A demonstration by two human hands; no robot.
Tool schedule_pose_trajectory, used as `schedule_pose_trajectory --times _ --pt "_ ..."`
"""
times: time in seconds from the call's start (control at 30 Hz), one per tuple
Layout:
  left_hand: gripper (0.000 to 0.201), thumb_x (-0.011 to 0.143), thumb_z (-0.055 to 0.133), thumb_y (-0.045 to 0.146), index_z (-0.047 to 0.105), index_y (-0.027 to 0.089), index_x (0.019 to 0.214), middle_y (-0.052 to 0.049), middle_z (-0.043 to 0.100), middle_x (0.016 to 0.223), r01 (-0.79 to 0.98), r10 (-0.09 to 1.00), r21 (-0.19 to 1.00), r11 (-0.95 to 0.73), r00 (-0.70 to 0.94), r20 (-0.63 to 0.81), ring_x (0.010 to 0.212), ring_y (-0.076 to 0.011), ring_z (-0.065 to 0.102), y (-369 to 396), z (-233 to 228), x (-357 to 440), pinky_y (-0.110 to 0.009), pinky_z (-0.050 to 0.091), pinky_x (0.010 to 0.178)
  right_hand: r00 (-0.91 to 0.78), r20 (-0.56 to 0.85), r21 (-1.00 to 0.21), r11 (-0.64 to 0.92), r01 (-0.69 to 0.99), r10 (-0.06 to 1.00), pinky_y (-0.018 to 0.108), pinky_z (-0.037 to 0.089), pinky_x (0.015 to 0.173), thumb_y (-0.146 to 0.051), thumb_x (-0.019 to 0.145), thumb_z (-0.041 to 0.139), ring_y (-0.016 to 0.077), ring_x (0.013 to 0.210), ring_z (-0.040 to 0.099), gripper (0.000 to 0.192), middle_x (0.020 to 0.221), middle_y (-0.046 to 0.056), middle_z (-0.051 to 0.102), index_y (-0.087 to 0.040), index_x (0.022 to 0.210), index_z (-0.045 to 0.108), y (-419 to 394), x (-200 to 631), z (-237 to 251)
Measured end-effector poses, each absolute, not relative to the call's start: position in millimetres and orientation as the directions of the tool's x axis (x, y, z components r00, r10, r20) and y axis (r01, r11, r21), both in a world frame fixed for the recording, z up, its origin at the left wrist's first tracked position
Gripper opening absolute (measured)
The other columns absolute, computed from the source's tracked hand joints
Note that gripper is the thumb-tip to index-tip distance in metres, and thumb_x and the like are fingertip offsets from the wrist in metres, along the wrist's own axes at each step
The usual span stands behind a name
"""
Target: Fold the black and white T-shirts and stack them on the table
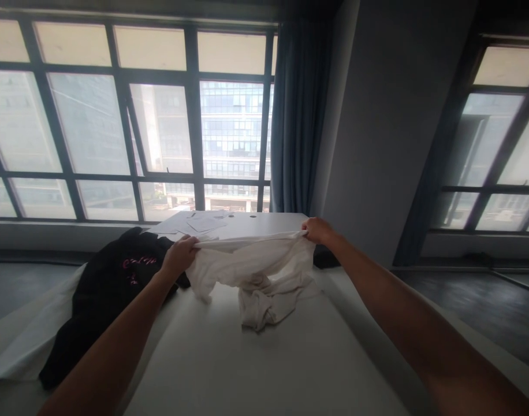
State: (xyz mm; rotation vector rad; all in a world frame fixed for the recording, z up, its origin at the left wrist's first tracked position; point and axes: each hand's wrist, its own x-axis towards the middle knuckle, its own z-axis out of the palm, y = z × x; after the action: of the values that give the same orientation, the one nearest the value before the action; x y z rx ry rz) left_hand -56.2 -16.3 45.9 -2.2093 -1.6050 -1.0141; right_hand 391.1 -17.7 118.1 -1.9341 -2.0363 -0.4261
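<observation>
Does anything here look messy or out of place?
A little. The black garment lies crumpled, spilling over the table's left edge. The white garment, stretched between left hand and right hand, sags bunched onto the table. Nothing looks damaged.

Dim, backlit room; windows (130, 127) glare, edges bow, foreground arms blurred.
</observation>
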Motion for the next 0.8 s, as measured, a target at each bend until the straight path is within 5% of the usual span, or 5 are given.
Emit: schedule_pose_trajectory --times 0.13,0.27,0.43,0.57,0.8 --pt "0.027 0.088 0.048 0.031 0.068 0.02 0.1 -0.012 0.066 0.109 0.962 0.795 0.185 -0.2 0.049 0.604 0.094 -0.0282 0.066 -22.8 57.0 -54.6 -0.034 0.05 0.077 0.161 0.503 -0.046 -0.159 0.986 0.849 0.036 0.048 0.078 -0.013 0.074 0.062 0.03 0.094 0.067 0.028 0.1 0.017 0.071 -0.017 0.098 0.074 -28.2 396.6 112.8" --pt "0.031 0.082 0.058 0.043 0.072 0.02 0.098 -0.013 0.071 0.102 0.933 0.887 0.357 -0.051 -0.121 0.445 0.097 -0.0344 0.066 -15.6 72.2 -59.7 -0.04 0.051 0.078 0.41 0.482 -0.387 -0.232 0.892 0.775 0.04 0.054 0.078 -0.021 0.079 0.06 0.0308 0.09 0.07 0.017 0.093 0.017 0.072 -0.014 0.091 0.071 -26.9 397.1 104.1" --pt "0.023 0.072 0.068 0.034 0.068 0.011 0.074 -0.01 0.07 0.068 0.513 0.889 0.819 -0.258 -0.207 0.409 0.059 -0.0216 0.066 6.9 121.3 -69.7 -0.031 0.051 0.054 0.558 0.393 -0.906 0.202 0.373 0.731 0.029 0.057 0.053 -0.02 0.087 0.052 0.0142 0.05 0.064 0.007 0.067 0.004 0.067 -0.015 0.089 0.057 -10.2 387.2 131.5" --pt "0.018 0.073 0.068 0.016 0.066 0.006 0.088 -0.008 0.07 0.069 0.088 0.743 0.831 -0.55 -0.402 0.535 0.055 -0.0141 0.063 11.5 177.9 -60.0 -0.027 0.051 0.051 0.574 0.643 -0.708 0.679 0.193 0.507 0.023 0.059 0.058 -0.021 0.083 0.061 0.0095 0.057 0.066 0.011 0.072 -0.003 0.067 -0.017 0.09 0.053 1.4 375.2 180.1" --pt "0.015 0.078 0.061 0.01 0.067 0.008 0.092 -0.004 0.068 0.08 0.08 0.428 0.56 -0.825 -0.558 0.711 0.067 -0.0094 0.065 -28.3 203.7 -40.0 -0.024 0.056 0.06 0.533 0.78 -0.519 0.814 0.26 0.328 0.024 0.06 0.057 -0.034 0.079 0.069 0.01 0.057 0.065 0.024 0.071 -0.005 0.061 -0.017 0.089 0.055 -16.5 362.9 187.0"
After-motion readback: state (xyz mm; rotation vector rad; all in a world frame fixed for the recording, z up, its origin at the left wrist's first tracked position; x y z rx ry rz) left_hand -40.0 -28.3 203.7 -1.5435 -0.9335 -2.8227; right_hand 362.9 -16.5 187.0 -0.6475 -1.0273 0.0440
